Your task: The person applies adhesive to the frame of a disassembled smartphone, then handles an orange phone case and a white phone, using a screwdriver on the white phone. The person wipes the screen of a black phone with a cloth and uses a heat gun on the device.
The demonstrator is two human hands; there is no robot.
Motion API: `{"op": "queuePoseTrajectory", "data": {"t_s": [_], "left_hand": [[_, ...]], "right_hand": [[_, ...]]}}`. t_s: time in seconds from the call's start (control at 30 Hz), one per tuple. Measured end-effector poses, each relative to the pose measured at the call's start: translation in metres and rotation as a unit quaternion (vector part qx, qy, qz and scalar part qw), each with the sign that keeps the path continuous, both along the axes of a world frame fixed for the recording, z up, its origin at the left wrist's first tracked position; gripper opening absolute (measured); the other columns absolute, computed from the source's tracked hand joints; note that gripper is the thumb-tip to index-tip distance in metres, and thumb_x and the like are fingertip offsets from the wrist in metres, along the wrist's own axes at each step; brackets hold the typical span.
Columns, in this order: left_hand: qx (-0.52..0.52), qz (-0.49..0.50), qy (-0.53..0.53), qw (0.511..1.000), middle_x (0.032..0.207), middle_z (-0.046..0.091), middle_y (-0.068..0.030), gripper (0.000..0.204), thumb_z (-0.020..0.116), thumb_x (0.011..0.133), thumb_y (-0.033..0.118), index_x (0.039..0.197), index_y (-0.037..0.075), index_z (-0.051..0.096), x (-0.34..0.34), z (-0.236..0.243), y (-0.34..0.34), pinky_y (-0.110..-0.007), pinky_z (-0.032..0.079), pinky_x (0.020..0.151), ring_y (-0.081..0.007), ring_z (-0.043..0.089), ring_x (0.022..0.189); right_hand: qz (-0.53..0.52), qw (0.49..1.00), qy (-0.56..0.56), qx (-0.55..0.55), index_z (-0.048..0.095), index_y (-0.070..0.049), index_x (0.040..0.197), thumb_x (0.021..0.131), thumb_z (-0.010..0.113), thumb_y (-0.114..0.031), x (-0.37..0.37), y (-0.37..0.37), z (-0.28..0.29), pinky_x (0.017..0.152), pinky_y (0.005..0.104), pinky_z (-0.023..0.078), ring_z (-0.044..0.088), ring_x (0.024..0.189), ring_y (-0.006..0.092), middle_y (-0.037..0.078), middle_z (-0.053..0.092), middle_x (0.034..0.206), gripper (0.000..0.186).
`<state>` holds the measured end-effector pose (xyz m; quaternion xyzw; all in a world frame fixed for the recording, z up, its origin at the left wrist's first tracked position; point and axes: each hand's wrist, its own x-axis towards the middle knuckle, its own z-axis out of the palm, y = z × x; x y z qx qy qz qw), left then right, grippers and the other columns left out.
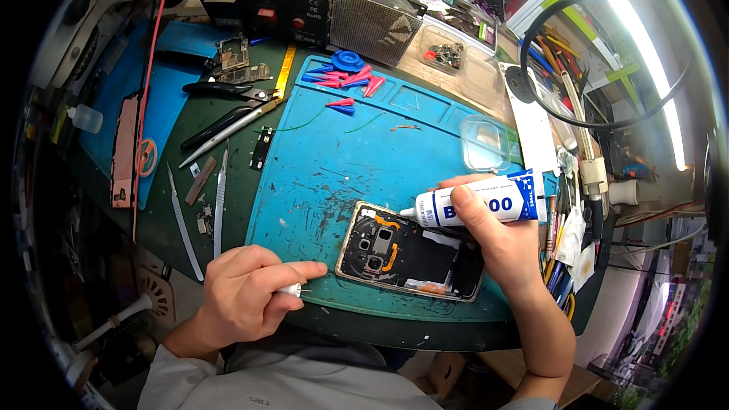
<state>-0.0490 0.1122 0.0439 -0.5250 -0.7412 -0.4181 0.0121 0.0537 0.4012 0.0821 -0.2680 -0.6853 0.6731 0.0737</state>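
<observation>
I see an open phone point(429, 252) at six o'clock on the blue mat point(304, 175). The right hand point(503, 244) grips a tube point(497, 201) in its fingers, its tip point(408, 214) near the phone's twelve o'clock edge. Toward nine o'clock, the left hand's point(244, 288) fingers pinch a white cap point(290, 289)

a white tube light point(643, 42) glares upper right while the edges bend and darken.
</observation>
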Motion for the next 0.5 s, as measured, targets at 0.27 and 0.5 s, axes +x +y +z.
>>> {"op": "queuePoseTrajectory", "data": {"t_s": [0.27,0.5], "left_hand": [[-0.002,0.003,0.003,1.0,0.103,0.078,0.0002,0.028,0.06,0.104,0.034,0.106,0.006,0.058,0.0001,0.0005,0.0012,-0.03,0.048,0.051,-0.0171,0.059,0.064],[0.0,0.003,0.002,1.0,0.103,0.078,-0.0006,0.028,0.06,0.104,0.034,0.105,0.006,0.058,0.0001,0.0003,0.0018,-0.03,0.048,0.051,-0.0169,0.06,0.064]], "right_hand": [[0.005,1.0,0.007,0.006,0.077,-0.002,0.105,0.095,0.078,-0.02,0.0022,0.0034,-0.0002,0.072,0.0232,0.054,0.067,0.08,0.0082,0.004,0.074,0.093,0.021],[-0.005,1.0,-0.001,0.012,0.077,-0.002,0.104,0.094,0.079,-0.021,0.0059,0.007,-0.0026,0.069,0.0225,0.052,0.066,0.077,0.0073,0.003,0.074,0.09,0.022]]}}
